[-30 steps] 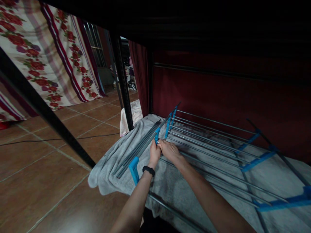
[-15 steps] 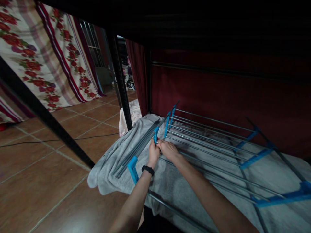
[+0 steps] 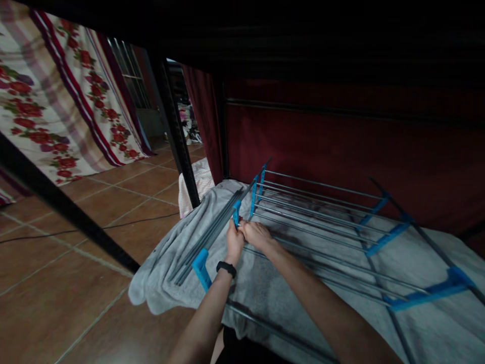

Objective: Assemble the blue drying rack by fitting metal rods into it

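Observation:
A folding drying rack of grey metal rods and blue plastic joints lies flat on a grey blanket. My left hand, with a black band at the wrist, is closed around a blue joint at the rack's left side. My right hand touches it from the right, fingers pinched on the end of a thin rod beside that joint. A bundle of loose grey rods lies just left of my hands, with another blue bracket at its near end.
Black metal frame posts and a diagonal bar stand to the left. A dark red curtain hangs behind the rack. Terracotta tile floor with a thin cable lies left; floral fabric hangs beyond. A pale cloth sits by the post.
My view has swung slightly right, so everything sits a little further left. Both hands stay closed at the same blue joint, barely moving.

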A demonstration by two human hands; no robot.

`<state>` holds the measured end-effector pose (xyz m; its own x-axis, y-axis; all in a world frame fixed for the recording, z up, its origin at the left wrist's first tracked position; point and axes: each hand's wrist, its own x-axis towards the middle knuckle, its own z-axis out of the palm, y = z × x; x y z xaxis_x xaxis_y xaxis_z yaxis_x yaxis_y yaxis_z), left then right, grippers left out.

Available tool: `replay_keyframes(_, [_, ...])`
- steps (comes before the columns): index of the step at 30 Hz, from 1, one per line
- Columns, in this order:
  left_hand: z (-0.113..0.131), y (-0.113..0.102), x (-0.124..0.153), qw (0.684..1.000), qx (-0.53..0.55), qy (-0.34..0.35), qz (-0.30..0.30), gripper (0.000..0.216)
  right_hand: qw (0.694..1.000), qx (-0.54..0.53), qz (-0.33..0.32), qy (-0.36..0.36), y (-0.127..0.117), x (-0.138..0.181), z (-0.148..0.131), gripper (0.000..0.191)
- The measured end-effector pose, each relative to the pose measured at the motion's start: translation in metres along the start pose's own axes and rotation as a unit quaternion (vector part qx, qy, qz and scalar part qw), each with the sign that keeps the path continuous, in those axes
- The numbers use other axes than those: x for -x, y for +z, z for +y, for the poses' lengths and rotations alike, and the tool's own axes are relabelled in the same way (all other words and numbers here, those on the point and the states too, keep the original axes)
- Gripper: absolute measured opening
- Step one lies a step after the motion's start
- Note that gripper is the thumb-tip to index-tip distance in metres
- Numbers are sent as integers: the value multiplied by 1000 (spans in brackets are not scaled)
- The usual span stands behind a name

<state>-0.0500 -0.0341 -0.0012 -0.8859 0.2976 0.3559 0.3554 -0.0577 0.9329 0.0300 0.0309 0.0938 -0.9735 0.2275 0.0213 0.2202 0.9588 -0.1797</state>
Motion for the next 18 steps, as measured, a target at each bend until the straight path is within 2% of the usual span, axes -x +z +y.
replay_keyframes(5, [1, -5, 0, 1000, -18, 2, -20, 37, 999, -10, 36, 30, -4, 7, -14, 39])
replay_keyframes(8, [-2, -8, 8, 999, -38, 5, -18, 50, 995, -8, 102, 21, 1, 36, -22, 42])
replay_keyframes(10, [-9, -9, 17, 999, -48, 17, -8, 52, 988, -7, 152, -26, 16, 63, -20, 43])
replay_keyframes(12, [-19, -10, 27, 997, -76, 12, 0, 45, 990, -6, 142, -27, 39, 91, -10, 42])
replay_keyframes(15, [-34, -10, 37, 993, -114, -15, -1, 36, 995, -4, 72, 65, 76, 121, 19, 40])
replay_keyframes(18, [-46, -10, 42, 994, -101, -32, -11, 26, 989, -3, 26, 144, 99, 134, 52, 42])
